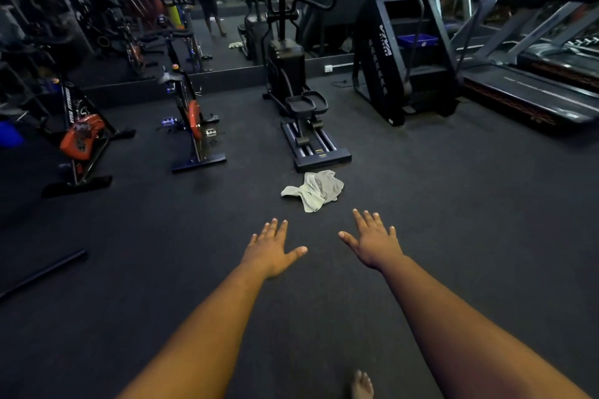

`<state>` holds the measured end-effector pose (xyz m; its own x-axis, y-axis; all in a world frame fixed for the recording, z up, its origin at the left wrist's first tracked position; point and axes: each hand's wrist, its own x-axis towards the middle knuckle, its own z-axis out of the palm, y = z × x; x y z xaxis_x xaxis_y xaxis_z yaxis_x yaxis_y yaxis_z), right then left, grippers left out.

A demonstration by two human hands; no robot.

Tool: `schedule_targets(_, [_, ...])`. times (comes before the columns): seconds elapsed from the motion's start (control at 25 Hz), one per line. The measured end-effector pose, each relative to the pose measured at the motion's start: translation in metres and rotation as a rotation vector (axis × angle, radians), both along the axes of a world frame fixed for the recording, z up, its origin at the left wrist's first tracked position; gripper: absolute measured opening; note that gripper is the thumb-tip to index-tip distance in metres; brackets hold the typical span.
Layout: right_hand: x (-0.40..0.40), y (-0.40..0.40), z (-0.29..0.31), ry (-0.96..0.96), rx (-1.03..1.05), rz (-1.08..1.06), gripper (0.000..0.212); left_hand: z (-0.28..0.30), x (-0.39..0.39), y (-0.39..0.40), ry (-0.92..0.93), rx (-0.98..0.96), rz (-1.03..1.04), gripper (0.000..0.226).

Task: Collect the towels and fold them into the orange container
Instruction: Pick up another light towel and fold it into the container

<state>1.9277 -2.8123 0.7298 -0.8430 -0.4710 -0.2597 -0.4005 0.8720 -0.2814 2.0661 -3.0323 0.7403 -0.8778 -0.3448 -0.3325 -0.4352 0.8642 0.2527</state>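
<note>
Both hands out in front, palms down, holding nothing. Left hand: fingers straight and spread, thumb splayed toward the right. Right hand: same pose, fingers straight and spread, thumb pointing left, set slightly farther forward than the left. Neither grip touches anything; both hover over the dark floor. Bare forearms run back to the bottom edge. A bare foot shows at the bottom edge, between the arms and nearer the right one. One towel, pale grey-white, lies crumpled on the floor just beyond the fingertips, a little closer to the right hand, apart from both. It sits just short of the base of an elliptical, near its rear rail, not clearly touching. Left of the elliptical stand two spin bikes, a nearer one with an orange flywheel and a further-left one with an orange housing. Right of the elliptical is a stair climber with a blue tray resting on a step. Treadmills fill the far right. A dark bar lies on the floor at left. A wall mirror behind the machines reflects a standing person and a second pale cloth. No orange container can be made out.
</note>
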Motion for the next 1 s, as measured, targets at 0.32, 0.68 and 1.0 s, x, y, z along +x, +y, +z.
schedule_targets(0.32, [-0.19,-0.054,-0.024,-0.06,0.035,0.052,0.088,-0.023,-0.183,-0.049,-0.042,0.001,0.051,0.097])
schedule_targets(0.68, [-0.369,-0.152,-0.063,-0.129,0.079,0.077,0.087,-0.069,-0.361,-0.141,-0.085,0.08,0.067,0.097])
schedule_targets(1.0, [-0.507,-0.268,-0.105,-0.222,0.171,0.067,0.086,-0.118,-0.507,-0.274,-0.193,0.182,0.057,0.098])
